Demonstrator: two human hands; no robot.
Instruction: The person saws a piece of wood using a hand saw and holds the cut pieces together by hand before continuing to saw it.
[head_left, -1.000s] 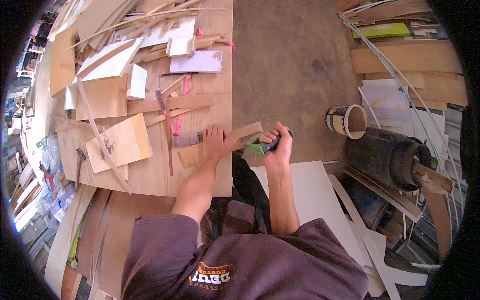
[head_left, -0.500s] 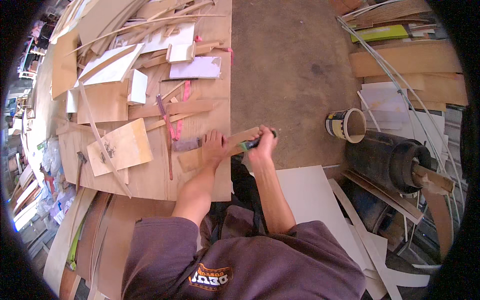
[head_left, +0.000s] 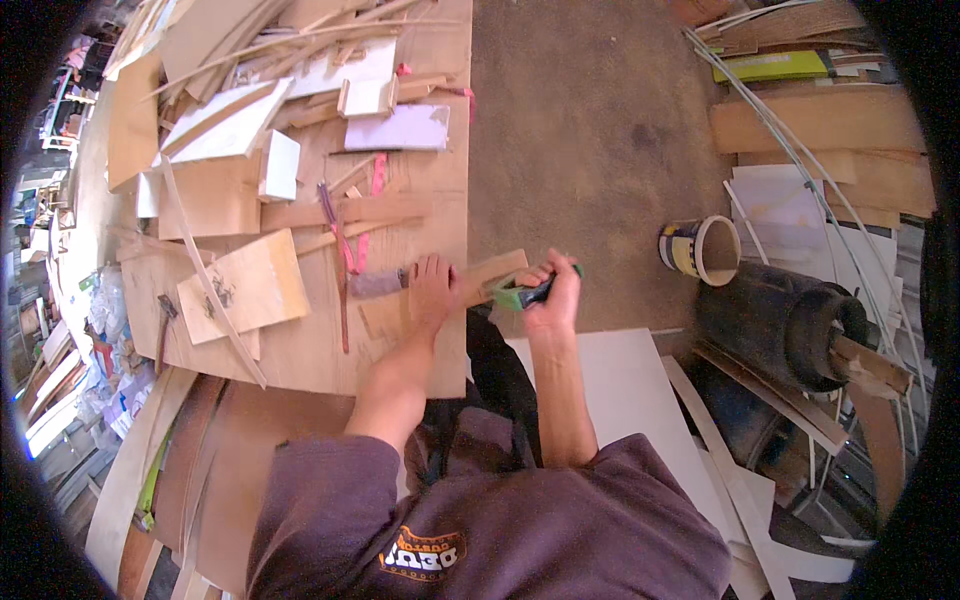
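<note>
A narrow wooden board (head_left: 497,272) lies across the table's right edge, its end sticking out over the floor. My left hand (head_left: 433,288) bears down on it near that edge, fingers bent over its far side. Past the edge, my right hand (head_left: 553,292) is wrapped around a tool with a green and black handle, which looks like a handsaw (head_left: 510,296). Its green part is right beside the board; the blade cannot be made out. Next to my left fingers lies a greyish block (head_left: 377,284), and a pale wood piece (head_left: 385,315) lies under my left wrist.
Wood offcuts, white panels (head_left: 398,128), pink tape (head_left: 362,250) and a hammer (head_left: 165,310) cover the wooden table (head_left: 300,360). On the floor at right stand a bucket (head_left: 685,248) and a black cylinder (head_left: 760,315), with boards and thin rods around them.
My right hand has moved to the right with the tool, uncovering more of the board's overhanging end. My left hand stays on the board. The whole view has shifted slightly.
</note>
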